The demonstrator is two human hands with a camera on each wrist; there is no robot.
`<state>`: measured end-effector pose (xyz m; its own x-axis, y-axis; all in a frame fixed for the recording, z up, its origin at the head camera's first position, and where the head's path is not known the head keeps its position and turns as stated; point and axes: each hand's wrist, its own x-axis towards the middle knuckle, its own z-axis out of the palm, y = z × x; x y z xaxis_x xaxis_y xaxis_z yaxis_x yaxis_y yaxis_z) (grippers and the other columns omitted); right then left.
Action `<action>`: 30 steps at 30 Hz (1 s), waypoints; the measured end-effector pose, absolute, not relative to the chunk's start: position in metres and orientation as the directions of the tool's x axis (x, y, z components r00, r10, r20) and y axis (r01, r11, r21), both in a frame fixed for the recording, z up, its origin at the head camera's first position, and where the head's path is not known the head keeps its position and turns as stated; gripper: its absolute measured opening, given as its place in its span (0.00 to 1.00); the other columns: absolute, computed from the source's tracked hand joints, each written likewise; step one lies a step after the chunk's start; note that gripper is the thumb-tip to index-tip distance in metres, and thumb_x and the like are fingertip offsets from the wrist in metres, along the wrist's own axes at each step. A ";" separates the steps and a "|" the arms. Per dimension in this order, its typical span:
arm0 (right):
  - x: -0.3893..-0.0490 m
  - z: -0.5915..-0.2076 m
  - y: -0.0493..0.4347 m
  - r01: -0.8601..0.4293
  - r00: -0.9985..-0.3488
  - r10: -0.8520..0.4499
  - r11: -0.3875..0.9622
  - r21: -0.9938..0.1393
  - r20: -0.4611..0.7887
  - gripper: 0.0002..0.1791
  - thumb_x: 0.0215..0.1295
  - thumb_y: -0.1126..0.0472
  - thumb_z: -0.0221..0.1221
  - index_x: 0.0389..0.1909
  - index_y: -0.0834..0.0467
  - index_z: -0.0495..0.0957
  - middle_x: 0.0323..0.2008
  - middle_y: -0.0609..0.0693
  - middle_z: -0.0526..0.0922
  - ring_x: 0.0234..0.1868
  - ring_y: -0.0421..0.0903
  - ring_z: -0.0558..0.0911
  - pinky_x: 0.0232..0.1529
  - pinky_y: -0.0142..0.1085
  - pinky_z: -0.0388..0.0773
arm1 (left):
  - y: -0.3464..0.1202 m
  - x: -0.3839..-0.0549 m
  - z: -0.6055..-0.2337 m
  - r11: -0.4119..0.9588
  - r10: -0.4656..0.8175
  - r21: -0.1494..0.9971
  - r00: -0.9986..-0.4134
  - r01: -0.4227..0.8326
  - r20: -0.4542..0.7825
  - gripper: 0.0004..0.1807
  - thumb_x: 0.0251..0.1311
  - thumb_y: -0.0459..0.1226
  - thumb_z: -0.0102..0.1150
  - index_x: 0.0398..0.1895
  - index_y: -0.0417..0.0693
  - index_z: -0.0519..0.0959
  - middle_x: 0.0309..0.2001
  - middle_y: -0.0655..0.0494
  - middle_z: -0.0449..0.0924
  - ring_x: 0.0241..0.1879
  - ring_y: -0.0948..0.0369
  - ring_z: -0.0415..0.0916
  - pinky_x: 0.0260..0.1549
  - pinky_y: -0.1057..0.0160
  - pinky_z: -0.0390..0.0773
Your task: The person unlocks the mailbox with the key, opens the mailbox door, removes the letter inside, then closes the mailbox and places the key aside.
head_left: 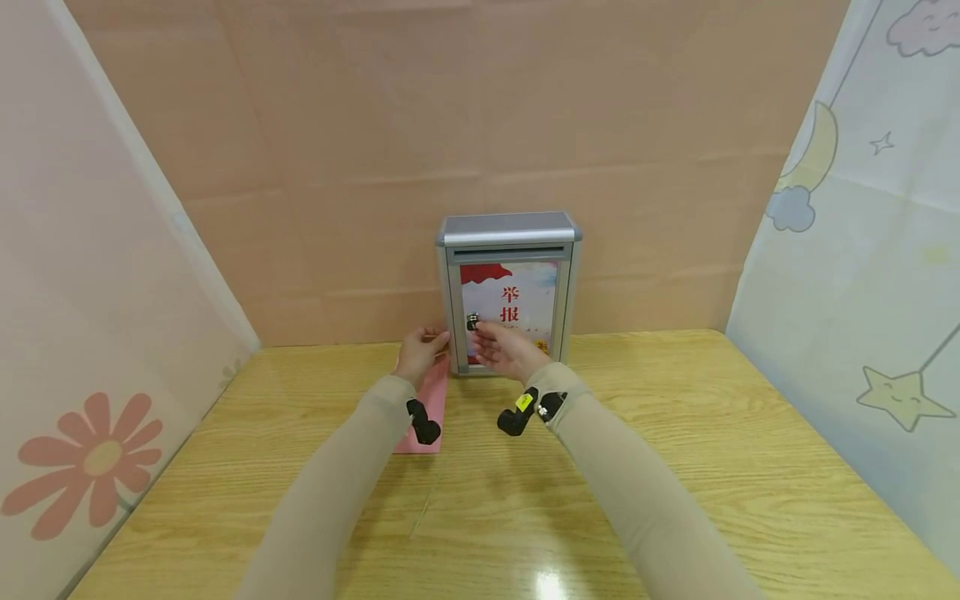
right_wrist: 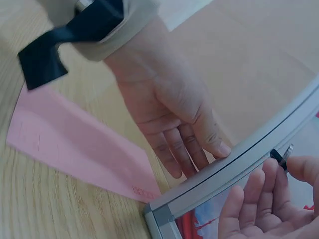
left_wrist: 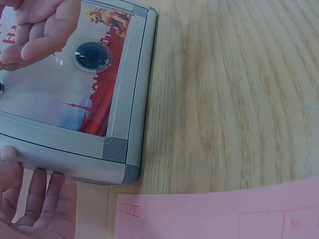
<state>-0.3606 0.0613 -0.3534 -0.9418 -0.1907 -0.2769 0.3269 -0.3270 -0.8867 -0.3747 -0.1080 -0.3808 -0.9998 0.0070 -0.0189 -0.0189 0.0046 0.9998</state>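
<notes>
A grey metal suggestion box point(head_left: 512, 229) with a slot near its top and a printed front panel stands upright at the back of the table. My right hand point(head_left: 510, 354) is at the left part of its front, where thumb and forefinger pinch a small key point(right_wrist: 282, 159) with a black head at the lock. The lock itself is mostly hidden by the fingers. My left hand point(head_left: 422, 354) touches the box's left side, thumb and fairly straight fingers against it. Below that hand, a pink envelope point(right_wrist: 79, 144) lies on the table beside the box.
The wood-grain table point(head_left: 637, 467) reaches back to a tan wall covering point(head_left: 337, 167) behind the box. Patterned panels flank it, one with a flower point(head_left: 101, 458) on the left, one with a star point(head_left: 903, 398) on the right. Black camera mounts point(head_left: 517, 412) stick out from both wrists.
</notes>
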 end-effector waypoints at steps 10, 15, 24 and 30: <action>-0.360 -0.352 0.060 0.294 -0.954 -0.158 -0.333 -0.896 -0.254 0.07 0.75 0.60 0.50 0.40 0.57 0.74 0.31 0.47 0.77 0.30 0.39 0.75 0.42 0.32 0.74 | -0.106 -0.389 -0.398 0.000 -0.049 0.998 -0.997 0.060 0.060 0.10 0.65 0.36 0.59 0.43 0.38 0.75 0.44 0.45 0.78 0.44 0.54 0.80 0.51 0.50 0.79; -0.359 -0.354 0.057 0.220 -0.974 -0.109 -0.257 -0.941 -0.198 0.08 0.73 0.61 0.50 0.41 0.61 0.76 0.32 0.49 0.77 0.31 0.41 0.75 0.45 0.36 0.74 | -0.105 -0.390 -0.399 -0.003 -0.047 1.000 -0.999 0.020 0.020 0.12 0.67 0.34 0.57 0.49 0.36 0.74 0.49 0.42 0.76 0.50 0.50 0.77 0.57 0.48 0.75; -0.353 -0.351 0.053 0.111 -0.994 -0.005 0.003 -0.994 -0.111 0.17 0.72 0.58 0.51 0.48 0.68 0.79 0.35 0.53 0.79 0.36 0.45 0.78 0.52 0.44 0.77 | -0.105 -0.390 -0.398 -0.005 -0.046 1.000 -0.999 0.005 0.004 0.12 0.67 0.34 0.56 0.49 0.36 0.72 0.48 0.43 0.74 0.51 0.50 0.75 0.58 0.47 0.73; -0.352 -0.354 0.052 0.091 -0.996 0.016 0.014 -0.996 -0.091 0.18 0.72 0.57 0.51 0.48 0.68 0.79 0.39 0.56 0.81 0.37 0.46 0.78 0.56 0.48 0.75 | -0.105 -0.388 -0.398 -0.008 -0.045 1.000 -0.999 0.016 0.015 0.12 0.67 0.33 0.56 0.49 0.36 0.72 0.48 0.43 0.74 0.51 0.50 0.75 0.58 0.47 0.73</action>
